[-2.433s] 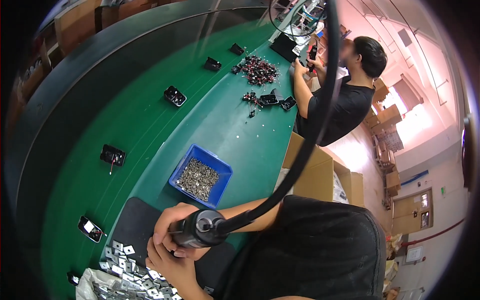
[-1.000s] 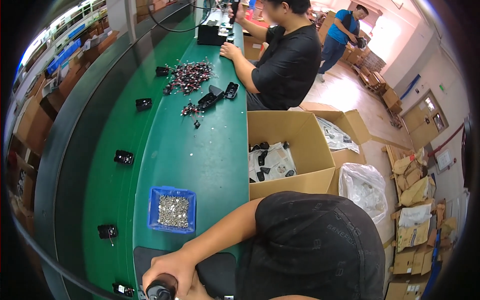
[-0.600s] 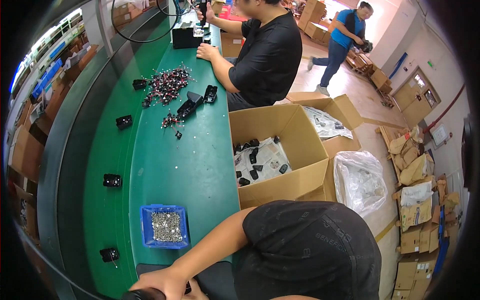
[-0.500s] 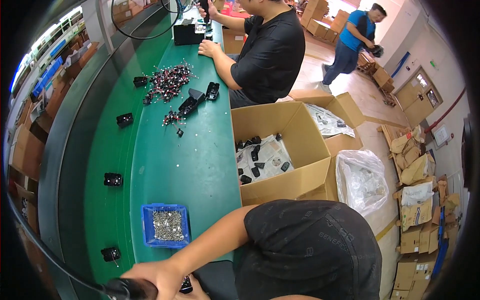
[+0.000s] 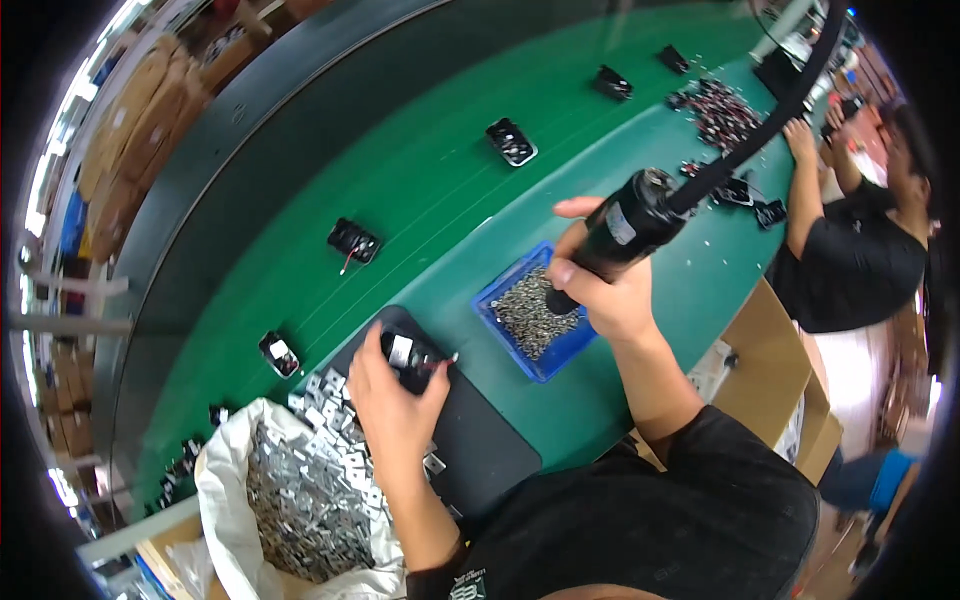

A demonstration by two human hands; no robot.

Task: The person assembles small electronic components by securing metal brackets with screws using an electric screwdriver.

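My right hand (image 5: 618, 295) is wrapped round a black electric screwdriver (image 5: 630, 225), its thick cable rising to the upper right. The tool is over a blue tray (image 5: 541, 372) filled with small metal screws (image 5: 528, 318); its tip is hidden. My left hand (image 5: 392, 415) grips a black plastic housing (image 5: 418, 374) by its sides, thumb and fingers at opposite edges. A white label shows inside the housing, and a short red wire with a pale end sticks out beside my thumb. Under the housing lies a black mat (image 5: 480, 432).
A white sack (image 5: 222, 490) of small metal plates (image 5: 320, 510) stands by my left forearm. Several black housings (image 5: 354, 241) sit along the green conveyor (image 5: 430, 190). Wired parts (image 5: 725, 115) are heaped at far right, near a co-worker (image 5: 850, 250). An open carton (image 5: 750, 365) stands right.
My view has swung left, bringing the sack and mat into sight. The screwdriver, low beside my other hand before, is now raised over the screw tray, apart from the housing.
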